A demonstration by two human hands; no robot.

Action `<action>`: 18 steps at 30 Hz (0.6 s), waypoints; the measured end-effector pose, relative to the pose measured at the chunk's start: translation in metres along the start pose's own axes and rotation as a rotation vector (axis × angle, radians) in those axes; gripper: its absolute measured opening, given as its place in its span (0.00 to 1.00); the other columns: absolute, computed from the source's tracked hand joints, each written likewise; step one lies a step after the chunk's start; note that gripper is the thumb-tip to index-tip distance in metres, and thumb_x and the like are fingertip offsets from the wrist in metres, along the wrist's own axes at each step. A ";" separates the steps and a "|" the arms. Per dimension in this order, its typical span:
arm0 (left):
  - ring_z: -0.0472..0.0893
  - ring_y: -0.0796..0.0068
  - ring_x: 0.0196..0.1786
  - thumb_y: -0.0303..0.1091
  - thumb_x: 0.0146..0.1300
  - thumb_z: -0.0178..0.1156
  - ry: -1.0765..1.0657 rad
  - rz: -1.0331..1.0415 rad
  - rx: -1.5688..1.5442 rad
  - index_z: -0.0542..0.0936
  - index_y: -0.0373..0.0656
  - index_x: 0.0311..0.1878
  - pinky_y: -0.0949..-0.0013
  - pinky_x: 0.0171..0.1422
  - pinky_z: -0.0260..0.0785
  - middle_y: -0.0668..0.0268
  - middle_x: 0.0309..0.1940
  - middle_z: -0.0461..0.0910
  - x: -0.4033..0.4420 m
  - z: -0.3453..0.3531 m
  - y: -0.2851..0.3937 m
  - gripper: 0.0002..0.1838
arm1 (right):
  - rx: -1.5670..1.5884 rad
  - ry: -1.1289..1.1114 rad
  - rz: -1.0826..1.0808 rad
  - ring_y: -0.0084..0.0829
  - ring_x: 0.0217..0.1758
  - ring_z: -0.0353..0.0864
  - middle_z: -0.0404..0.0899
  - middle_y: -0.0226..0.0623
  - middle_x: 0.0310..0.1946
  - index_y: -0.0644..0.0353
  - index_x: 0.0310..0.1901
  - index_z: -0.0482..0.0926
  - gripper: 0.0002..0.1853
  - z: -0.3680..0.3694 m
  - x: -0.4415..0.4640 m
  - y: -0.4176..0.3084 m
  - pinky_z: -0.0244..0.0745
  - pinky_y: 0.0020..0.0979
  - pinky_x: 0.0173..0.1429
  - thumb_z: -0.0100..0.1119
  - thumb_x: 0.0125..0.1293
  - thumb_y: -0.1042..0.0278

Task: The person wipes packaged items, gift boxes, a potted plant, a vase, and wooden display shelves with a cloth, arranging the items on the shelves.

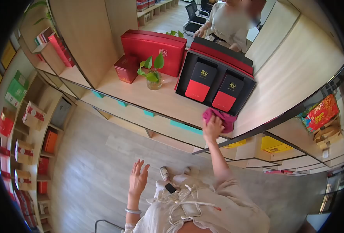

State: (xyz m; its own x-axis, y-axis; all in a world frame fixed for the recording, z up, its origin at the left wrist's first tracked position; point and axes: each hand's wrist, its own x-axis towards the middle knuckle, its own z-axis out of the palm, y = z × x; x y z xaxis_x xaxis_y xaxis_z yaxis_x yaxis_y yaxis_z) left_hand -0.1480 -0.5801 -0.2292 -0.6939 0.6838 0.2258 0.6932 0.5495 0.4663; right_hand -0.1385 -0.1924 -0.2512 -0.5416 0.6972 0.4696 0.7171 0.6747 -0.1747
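My right hand (213, 127) presses a bunched magenta cloth (227, 121) against the wooden shelf (172, 101), close to its front edge. Just behind the cloth stands an open black gift box (181, 79), holding two black-and-red tins (201, 80) side by side. My left hand (139, 178) hangs in the air over the floor, fingers apart and nothing in it. A small glass vase (154, 82) with a leafy green plant sits left of the gift box, beside a small red box (125, 70) and in front of a large red box (150, 48).
Teal strips (185, 127) show below the shelf's front edge. Another shelf unit (59, 103) with packages lines the left side. To the right, a red snack bag (322, 114) and a yellow box (275, 144) occupy other compartments. A person (228, 27) and chairs appear behind the boxes, seemingly reflected.
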 end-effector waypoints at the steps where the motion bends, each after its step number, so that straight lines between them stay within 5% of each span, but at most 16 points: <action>1: 0.70 0.50 0.63 0.22 0.55 0.60 -0.012 -0.017 -0.007 0.76 0.43 0.52 0.50 0.66 0.65 0.54 0.55 0.72 0.003 0.001 -0.001 0.19 | 0.033 -0.045 -0.001 0.42 0.52 0.69 0.71 0.40 0.45 0.57 0.53 0.73 0.27 0.007 0.006 -0.019 0.62 0.49 0.44 0.59 0.58 0.48; 8: 0.70 0.51 0.62 0.22 0.57 0.58 -0.026 0.088 -0.026 0.77 0.43 0.51 0.52 0.66 0.65 0.54 0.56 0.72 0.042 0.007 0.012 0.17 | 0.334 -0.163 -0.442 0.38 0.51 0.70 0.71 0.37 0.47 0.57 0.51 0.75 0.26 0.039 0.028 -0.153 0.61 0.45 0.46 0.60 0.57 0.46; 13: 0.72 0.51 0.61 0.21 0.56 0.60 0.011 0.110 -0.066 0.73 0.41 0.55 0.53 0.64 0.66 0.54 0.56 0.72 0.082 -0.005 0.023 0.22 | 0.500 -0.138 -0.689 0.37 0.57 0.70 0.72 0.39 0.55 0.55 0.51 0.76 0.24 0.031 0.022 -0.131 0.61 0.43 0.50 0.61 0.57 0.49; 18: 0.72 0.48 0.59 0.20 0.56 0.60 0.052 0.047 -0.243 0.70 0.40 0.59 0.55 0.60 0.67 0.52 0.55 0.73 0.122 -0.002 0.030 0.25 | 0.346 -0.096 -0.326 0.36 0.58 0.71 0.71 0.39 0.58 0.54 0.51 0.77 0.25 -0.006 0.007 -0.025 0.61 0.43 0.49 0.67 0.52 0.54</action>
State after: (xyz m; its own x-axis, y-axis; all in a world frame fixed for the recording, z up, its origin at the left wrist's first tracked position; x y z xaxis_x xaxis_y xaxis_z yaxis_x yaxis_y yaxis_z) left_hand -0.2120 -0.4815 -0.1856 -0.6757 0.6768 0.2924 0.6619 0.3822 0.6448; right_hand -0.1577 -0.2064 -0.2384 -0.7634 0.4446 0.4686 0.3242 0.8911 -0.3175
